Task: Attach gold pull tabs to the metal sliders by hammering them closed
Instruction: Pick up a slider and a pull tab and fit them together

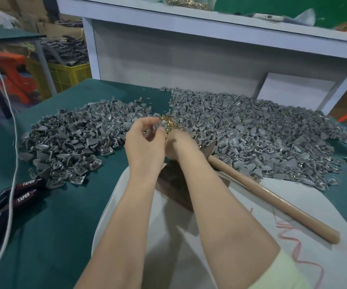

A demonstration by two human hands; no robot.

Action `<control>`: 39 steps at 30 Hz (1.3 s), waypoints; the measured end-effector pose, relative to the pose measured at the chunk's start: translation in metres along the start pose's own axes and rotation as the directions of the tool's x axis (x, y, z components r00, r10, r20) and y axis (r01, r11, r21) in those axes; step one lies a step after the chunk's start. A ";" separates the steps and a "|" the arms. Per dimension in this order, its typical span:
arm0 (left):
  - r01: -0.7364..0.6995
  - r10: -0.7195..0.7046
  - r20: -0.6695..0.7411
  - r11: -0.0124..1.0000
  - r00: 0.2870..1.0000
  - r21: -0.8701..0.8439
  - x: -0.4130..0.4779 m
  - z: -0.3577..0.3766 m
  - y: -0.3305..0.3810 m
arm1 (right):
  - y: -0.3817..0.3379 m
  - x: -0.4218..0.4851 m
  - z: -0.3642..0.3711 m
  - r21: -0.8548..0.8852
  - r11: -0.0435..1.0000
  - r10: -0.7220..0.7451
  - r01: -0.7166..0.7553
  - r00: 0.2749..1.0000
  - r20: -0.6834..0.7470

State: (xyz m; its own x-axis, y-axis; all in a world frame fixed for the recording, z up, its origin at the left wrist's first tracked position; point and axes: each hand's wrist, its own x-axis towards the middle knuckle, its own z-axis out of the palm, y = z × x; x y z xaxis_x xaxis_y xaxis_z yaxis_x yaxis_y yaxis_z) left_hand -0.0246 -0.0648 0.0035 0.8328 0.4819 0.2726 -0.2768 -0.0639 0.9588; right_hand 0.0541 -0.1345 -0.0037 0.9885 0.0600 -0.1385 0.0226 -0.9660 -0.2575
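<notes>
Left hand (145, 142) pinches a slider (161, 123) by the gold tabs (171, 124); right hand (179, 146) is just beside, its fingers hidden, grip untellable; hammer (272, 198) lies right.

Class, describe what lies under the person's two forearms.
A dark block on a white sheet shows in the gap, the hammer lying to its right. Covered: the rest of the block and part of the hammer head. The left hand pinches a slider.
</notes>
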 end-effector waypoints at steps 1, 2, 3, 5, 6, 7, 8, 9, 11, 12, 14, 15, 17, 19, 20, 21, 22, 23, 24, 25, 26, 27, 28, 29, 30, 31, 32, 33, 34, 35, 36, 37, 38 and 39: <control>0.004 -0.004 -0.005 1.000 1.000 -0.008 0.000 0.000 0.000 | -0.004 0.005 0.002 0.009 1.000 -0.024 0.023 1.000 0.020; 0.011 -0.011 -0.008 1.000 1.000 -0.015 0.001 0.000 0.000 | -0.006 0.008 0.005 0.025 0.999 -0.048 0.047 0.999 0.024; 0.017 -0.017 -0.010 1.000 1.000 -0.023 0.001 0.000 0.000 | -0.008 0.010 0.008 0.065 0.996 -0.067 0.065 0.997 0.025; 0.012 -0.012 -0.005 0.999 1.000 -0.038 0.000 0.001 0.000 | -0.010 0.007 0.011 0.098 0.986 -0.135 0.132 0.991 0.019; 0.003 -0.003 0.000 0.999 1.000 -0.040 0.000 0.001 0.000 | -0.013 0.003 0.012 0.131 0.981 -0.148 0.147 0.989 -0.002; -0.005 0.006 0.007 0.999 1.000 -0.038 -0.001 0.001 0.001 | -0.012 0.004 0.013 0.153 0.975 -0.158 0.162 0.987 -0.038; -0.012 0.013 0.013 0.999 1.000 -0.038 -0.001 0.001 0.001 | -0.012 0.002 0.011 0.176 0.973 -0.144 0.147 0.989 -0.031; -0.017 0.018 0.019 0.999 1.000 -0.040 -0.001 0.001 0.002 | -0.012 -0.001 0.008 0.280 0.958 -0.062 0.058 0.998 0.005; -0.032 0.034 0.046 0.999 0.998 -0.044 -0.002 0.002 0.003 | -0.001 -0.002 -0.002 0.385 0.923 0.054 -0.002 0.991 -0.123; -0.040 0.042 0.077 0.999 0.996 -0.032 -0.003 0.002 0.003 | 0.006 -0.008 -0.009 0.383 0.924 0.047 0.026 0.982 -0.181; -0.057 0.052 0.186 0.998 0.981 0.021 -0.006 0.005 0.003 | 0.029 -0.021 -0.024 0.447 0.889 0.036 0.099 0.959 -0.283; -0.069 0.052 0.261 0.996 0.964 0.056 -0.008 0.007 0.003 | 0.041 -0.030 -0.031 0.515 0.848 0.048 0.128 0.948 -0.314; -0.111 0.048 0.413 0.985 0.910 0.130 -0.014 0.012 0.003 | 0.064 -0.052 -0.040 0.643 0.744 0.061 0.180 0.940 -0.335; -0.183 0.046 0.522 0.959 0.852 0.215 -0.019 0.015 0.001 | 0.082 -0.075 -0.043 0.713 0.677 0.071 0.185 0.947 -0.313; -0.217 0.037 0.562 0.942 0.826 0.257 -0.020 0.016 0.000 | 0.089 -0.085 -0.042 0.743 0.646 0.071 0.175 0.955 -0.287; -0.246 0.020 0.597 0.922 0.802 0.300 -0.021 0.016 0.000 | 0.095 -0.093 -0.040 0.765 0.621 0.064 0.169 0.962 -0.265; -0.280 0.005 0.627 0.898 0.779 0.340 -0.022 0.016 0.000 | 0.099 -0.099 -0.037 0.774 0.611 0.053 0.169 0.966 -0.253; -0.313 -0.011 0.653 0.871 0.757 0.378 -0.023 0.016 -0.001 | 0.101 -0.102 -0.034 0.771 0.612 0.041 0.176 0.967 -0.253; -0.342 -0.022 0.673 0.849 0.739 0.403 -0.024 0.016 -0.001 | 0.101 -0.105 -0.030 0.760 0.624 0.029 0.184 0.966 -0.258; -0.362 -0.034 0.688 0.830 0.725 0.423 -0.024 0.015 0.000 | 0.101 -0.105 -0.027 0.743 0.641 0.017 0.192 0.964 -0.264; -0.376 -0.042 0.698 0.819 0.714 0.433 -0.024 0.015 -0.001 | 0.100 -0.106 -0.024 0.730 0.655 0.013 0.195 0.963 -0.270; -0.382 -0.053 0.705 0.810 0.707 0.444 -0.025 0.014 0.000 | 0.099 -0.105 -0.021 0.722 0.661 0.007 0.204 0.961 -0.278; -0.388 -0.057 0.711 0.807 0.701 0.446 -0.025 0.014 0.001 | 0.098 -0.105 -0.019 0.712 0.668 -0.005 0.218 0.957 -0.289; -0.392 -0.061 0.713 0.801 0.698 0.452 -0.026 0.013 0.002 | 0.097 -0.103 -0.018 0.701 0.674 -0.020 0.235 0.954 -0.301; -0.399 -0.057 0.714 0.797 0.698 0.454 -0.026 0.013 0.002 | 0.097 -0.102 -0.016 0.691 0.679 -0.031 0.248 0.950 -0.310; -0.401 -0.053 0.702 0.789 0.710 0.465 -0.027 0.013 0.003 | 0.098 -0.101 -0.016 0.682 0.688 -0.029 0.248 0.948 -0.316; -0.400 -0.039 0.679 0.783 0.733 0.476 -0.026 0.013 0.003 | 0.099 -0.100 -0.015 0.673 0.701 -0.014 0.236 0.948 -0.317; -0.390 -0.029 0.650 0.779 0.760 0.491 -0.025 0.012 0.003 | 0.100 -0.099 -0.014 0.664 0.715 0.006 0.217 0.949 -0.316; -0.381 -0.016 0.622 0.778 0.783 0.500 -0.024 0.011 0.004 | 0.101 -0.099 -0.014 0.651 0.732 0.021 0.202 0.948 -0.318; -0.374 -0.008 0.600 0.776 0.800 0.508 -0.023 0.009 0.005 | 0.102 -0.099 -0.013 0.631 0.751 0.025 0.197 0.945 -0.325; -0.372 -0.009 0.596 0.774 0.803 0.512 -0.021 0.007 0.006 | 0.102 -0.099 -0.013 0.605 0.771 0.019 0.199 0.942 -0.334; -0.368 -0.027 0.601 0.769 0.798 0.523 -0.021 0.005 0.008 | 0.101 -0.099 -0.014 0.578 0.790 0.005 0.205 0.940 -0.341; -0.362 -0.065 0.620 0.763 0.782 0.536 -0.021 0.003 0.008 | 0.100 -0.100 -0.014 0.551 0.806 -0.014 0.217 0.937 -0.348; -0.359 -0.109 0.643 0.753 0.758 0.551 -0.022 0.003 0.008 | 0.099 -0.100 -0.014 0.527 0.817 -0.038 0.234 0.934 -0.356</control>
State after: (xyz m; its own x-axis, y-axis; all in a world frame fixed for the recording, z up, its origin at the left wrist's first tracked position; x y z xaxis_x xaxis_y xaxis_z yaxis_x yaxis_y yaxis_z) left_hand -0.0437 -0.0783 0.0056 0.9698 -0.1893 0.1538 -0.2432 -0.7032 0.6681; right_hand -0.0405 -0.2400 -0.0019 0.9752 0.0028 0.2213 0.1714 -0.6422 -0.7472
